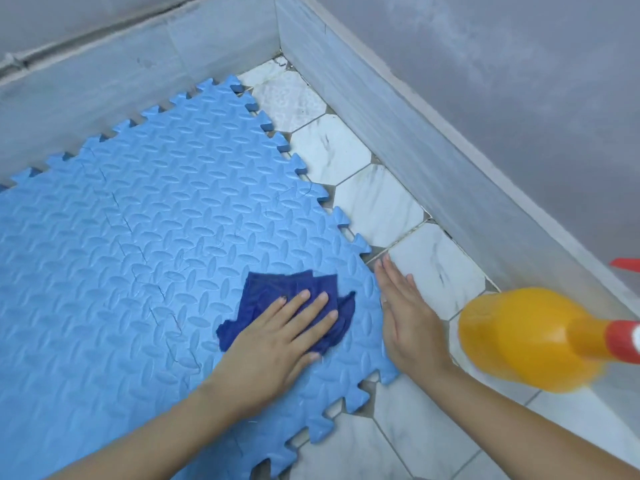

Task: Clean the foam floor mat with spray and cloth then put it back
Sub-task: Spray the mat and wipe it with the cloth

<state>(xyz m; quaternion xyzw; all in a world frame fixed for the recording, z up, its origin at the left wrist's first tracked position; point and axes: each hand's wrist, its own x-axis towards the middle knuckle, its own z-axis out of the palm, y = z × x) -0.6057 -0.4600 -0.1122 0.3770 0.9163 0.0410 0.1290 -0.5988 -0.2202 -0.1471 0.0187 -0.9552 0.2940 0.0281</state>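
Observation:
A light blue foam floor mat (156, 237) with jigsaw edges lies flat on the tiled floor, filling the left and middle of the head view. On its near right part lies a crumpled dark blue cloth (294, 289). My left hand (277, 337) presses flat on the cloth, fingers spread. My right hand (407, 313) rests flat, palm down, along the mat's right edge and partly on the floor tile, holding nothing. An orange spray bottle (526, 341) with a red and white top stands on the floor to the right of my right hand, close to the camera.
White marble-look hexagon tiles (377, 206) show between the mat and the grey skirting (433, 143) on the right. Another skirting (104, 88) runs behind the mat, and the two meet in a corner at the top. A small red object (627, 263) peeks in at the right edge.

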